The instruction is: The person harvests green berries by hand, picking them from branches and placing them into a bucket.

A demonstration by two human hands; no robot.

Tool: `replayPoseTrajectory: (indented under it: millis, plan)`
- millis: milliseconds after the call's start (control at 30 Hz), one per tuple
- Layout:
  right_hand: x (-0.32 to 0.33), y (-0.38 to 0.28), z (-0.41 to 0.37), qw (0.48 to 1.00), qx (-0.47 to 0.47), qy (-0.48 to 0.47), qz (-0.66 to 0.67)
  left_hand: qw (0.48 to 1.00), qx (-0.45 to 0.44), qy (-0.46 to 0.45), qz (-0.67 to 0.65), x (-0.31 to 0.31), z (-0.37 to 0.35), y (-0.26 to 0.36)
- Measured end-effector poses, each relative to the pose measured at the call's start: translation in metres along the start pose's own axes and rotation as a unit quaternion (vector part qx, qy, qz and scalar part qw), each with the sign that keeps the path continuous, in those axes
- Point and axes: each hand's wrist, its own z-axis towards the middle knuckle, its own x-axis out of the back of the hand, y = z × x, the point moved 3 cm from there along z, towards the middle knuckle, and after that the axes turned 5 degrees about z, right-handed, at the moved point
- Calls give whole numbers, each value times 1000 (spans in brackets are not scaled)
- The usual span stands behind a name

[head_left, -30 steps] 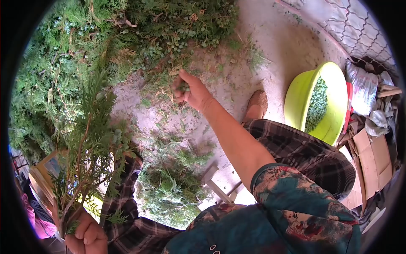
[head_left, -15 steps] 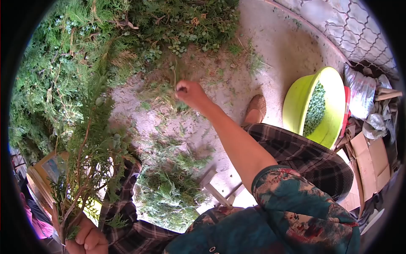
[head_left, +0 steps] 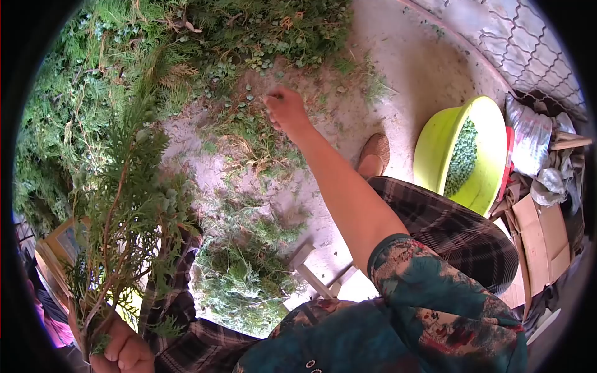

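My left hand (head_left: 127, 354), at the lower left, is wrapped round the woody base of a leafy conifer branch (head_left: 118, 217). The branch points upward, with scaly green sprays and a few pale green cones. Out ahead, my right hand (head_left: 287, 112) hangs above the littered floor, its fingers curled in. No sprig shows in it. Beneath and near that hand lie loose green and brownish clippings (head_left: 255, 155). To the right a tilted yellow-green tub (head_left: 430, 146) holds many small green cones (head_left: 461, 161).
A large heap of cut conifer branches (head_left: 68, 124) fills the upper left. More clippings (head_left: 242, 286) lie between my knees, beside a wooden stool-like frame (head_left: 311, 273). Cardboard (head_left: 541, 239) and plastic bags (head_left: 528, 133) crowd the right edge. My shoe (head_left: 375, 155) stands near the tub.
My right hand has moved slightly up and to the right, and the sprig that hung at its fingers is no longer in them. The left hand has shifted slightly with its branch.
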Motion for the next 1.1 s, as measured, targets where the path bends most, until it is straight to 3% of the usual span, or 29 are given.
replayPoseTrajectory:
  millis: [33, 67, 100, 167, 200, 267, 300, 333, 367, 400, 467, 600, 667, 800, 867, 933, 1000, 1033, 1100]
  plan:
    - [-7, 0, 12, 977, 135, 45, -158, 1000, -3, 6, -1, 0, 0, 0]
    - [-16, -3, 16, 910, 264, 88, -308, 1000, -6, 13, -2, 0, 0, 1]
    - [-20, 1, 22, 911, 262, 89, -307, 1000, -9, 18, -3, 0, -1, 1]
    - [-31, -1, 25, 856, 325, 75, -395, 999, -14, 28, -5, 0, -1, 2]
    - [-31, -6, 25, 856, 324, 76, -395, 999, -17, 33, -6, 0, -1, 2]
    - [-31, -12, 30, 879, 182, 21, -439, 999, -24, 42, -11, 1, -1, 3]
    - [-28, -14, 28, 879, 182, 20, -441, 998, -28, 47, -15, 1, -1, 3]
    - [-22, -13, 26, 983, 94, -16, -156, 998, -31, 51, -20, 1, -1, 3]
    - [-21, -13, 20, 988, -6, -50, 144, 998, -34, 54, -25, 1, -1, 3]
    - [-21, -15, 12, 989, -6, -49, 142, 998, -33, 54, -27, 0, 2, 2]
    - [-26, -23, -7, 936, 13, -110, 333, 1000, 14, -1, -13, -5, 8, -2]
    - [-38, -49, -35, 888, 30, -190, 417, 999, -47, 15, -8, 0, 1, -1]
    - [-49, -65, -51, 826, -2, -272, 493, 1000, 6, -15, 18, -3, 5, -3]
    - [-61, -93, -70, 825, 29, -320, 465, 1000, 8, 1, 17, -1, 13, -13]
    - [-66, -104, -79, 861, 65, -297, 407, 999, 33, -13, 30, 6, 23, -24]
    - [-80, -133, -111, 863, 77, -290, 406, 998, 51, 30, 36, 4, 27, -39]
    - [-88, -159, -140, 886, 96, -323, 318, 992, 53, 79, 87, -6, 26, -49]
    - [-92, -170, -156, 909, 107, -301, 268, 992, 39, 63, 102, -8, 25, -52]
    - [-99, -185, -188, 900, 96, -326, 274, 993, 62, 39, 95, -12, 22, -54]
